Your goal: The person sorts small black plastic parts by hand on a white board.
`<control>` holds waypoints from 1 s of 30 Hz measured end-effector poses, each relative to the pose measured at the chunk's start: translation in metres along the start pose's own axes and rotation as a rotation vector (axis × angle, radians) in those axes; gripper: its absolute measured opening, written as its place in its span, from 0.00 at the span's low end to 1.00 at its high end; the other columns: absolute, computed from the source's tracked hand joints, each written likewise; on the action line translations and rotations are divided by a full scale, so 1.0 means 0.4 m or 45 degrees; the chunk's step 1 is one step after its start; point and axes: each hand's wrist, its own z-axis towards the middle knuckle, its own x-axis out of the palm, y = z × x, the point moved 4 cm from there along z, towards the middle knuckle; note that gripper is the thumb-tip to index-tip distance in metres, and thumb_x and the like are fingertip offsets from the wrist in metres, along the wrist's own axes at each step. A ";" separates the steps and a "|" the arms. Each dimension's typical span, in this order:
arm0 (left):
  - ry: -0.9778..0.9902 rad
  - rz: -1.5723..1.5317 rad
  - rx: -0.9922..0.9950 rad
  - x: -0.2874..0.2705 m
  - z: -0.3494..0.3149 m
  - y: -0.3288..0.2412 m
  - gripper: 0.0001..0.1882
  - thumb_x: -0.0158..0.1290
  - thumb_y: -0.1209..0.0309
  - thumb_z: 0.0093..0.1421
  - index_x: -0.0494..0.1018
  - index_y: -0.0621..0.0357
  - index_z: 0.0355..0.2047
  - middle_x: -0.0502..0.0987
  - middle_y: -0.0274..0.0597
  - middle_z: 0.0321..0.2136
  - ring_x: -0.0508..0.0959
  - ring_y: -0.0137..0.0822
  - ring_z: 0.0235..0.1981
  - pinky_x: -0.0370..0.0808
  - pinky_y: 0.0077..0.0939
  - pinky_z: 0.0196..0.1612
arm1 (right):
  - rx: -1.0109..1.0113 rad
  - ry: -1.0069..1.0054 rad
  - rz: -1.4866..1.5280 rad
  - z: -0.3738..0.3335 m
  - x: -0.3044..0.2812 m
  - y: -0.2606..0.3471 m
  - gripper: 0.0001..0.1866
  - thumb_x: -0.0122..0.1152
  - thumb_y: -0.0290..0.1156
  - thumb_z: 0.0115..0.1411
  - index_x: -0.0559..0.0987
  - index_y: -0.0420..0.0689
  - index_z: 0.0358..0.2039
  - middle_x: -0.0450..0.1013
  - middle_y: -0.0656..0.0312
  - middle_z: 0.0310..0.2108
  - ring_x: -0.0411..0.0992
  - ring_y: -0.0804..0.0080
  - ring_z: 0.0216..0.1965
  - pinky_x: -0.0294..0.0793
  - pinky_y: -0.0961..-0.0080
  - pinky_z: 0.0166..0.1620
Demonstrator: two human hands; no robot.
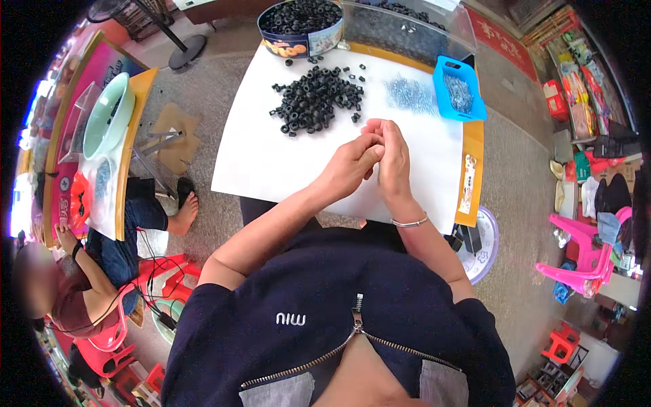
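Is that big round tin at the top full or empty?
Full, or nearly: black pieces fill the round tin to about its rim. What lies beneath them is hidden.

Black parts [312, 102], far centre: matt, plastic or rubber by look. Fine pieces [409, 93], far right: bright metal. Blue tray [444, 73]: smooth, glossy plastic. White sheet [261, 142]: smooth, matt. Bracelet [410, 223]: polished metal. Near, dark top [224, 325]: matt cloth; zip [358, 326] metal.

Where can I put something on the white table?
Bare tabletop shows below the black pile, left of the left hand, and between the right hand and orange edge. The far end is crowded: tin, black pile, bluish pieces, blue basket.
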 end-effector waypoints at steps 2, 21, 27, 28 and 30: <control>0.004 0.012 0.004 -0.005 0.007 -0.008 0.14 0.41 0.66 0.67 0.68 0.63 0.45 0.66 0.30 0.23 0.64 0.22 0.22 0.64 0.17 0.26 | 0.142 0.102 0.127 0.004 0.014 0.007 0.24 0.37 0.49 0.66 0.71 0.40 0.36 0.69 0.62 0.28 0.65 0.80 0.19 0.64 0.85 0.14; -0.190 -0.203 0.039 0.010 0.023 0.023 0.13 0.41 0.65 0.67 0.68 0.61 0.44 0.68 0.31 0.28 0.64 0.21 0.24 0.62 0.16 0.24 | -0.005 0.039 0.088 0.024 0.002 -0.002 0.22 0.40 0.43 0.66 0.74 0.36 0.32 0.71 0.61 0.27 0.66 0.79 0.27 0.67 0.81 0.33; 0.204 -1.163 -0.082 -0.023 0.014 0.029 0.15 0.41 0.63 0.67 0.69 0.63 0.44 0.71 0.36 0.31 0.67 0.25 0.27 0.68 0.22 0.30 | -0.016 0.247 0.111 -0.025 -0.035 0.021 0.17 0.47 0.36 0.65 0.73 0.36 0.45 0.70 0.63 0.34 0.68 0.81 0.33 0.69 0.83 0.39; 0.241 -1.213 -0.072 -0.015 0.015 0.035 0.16 0.42 0.63 0.66 0.69 0.63 0.45 0.72 0.36 0.32 0.67 0.26 0.28 0.68 0.22 0.32 | -0.121 0.239 0.001 -0.026 -0.045 0.024 0.17 0.49 0.34 0.64 0.72 0.36 0.48 0.70 0.63 0.35 0.68 0.81 0.35 0.69 0.83 0.41; 0.287 -1.263 -0.074 0.000 0.020 0.038 0.17 0.42 0.62 0.66 0.69 0.64 0.46 0.72 0.36 0.33 0.68 0.26 0.29 0.69 0.22 0.34 | -0.183 0.222 -0.066 -0.027 -0.065 0.026 0.15 0.51 0.30 0.63 0.72 0.36 0.47 0.71 0.63 0.35 0.69 0.80 0.38 0.69 0.82 0.44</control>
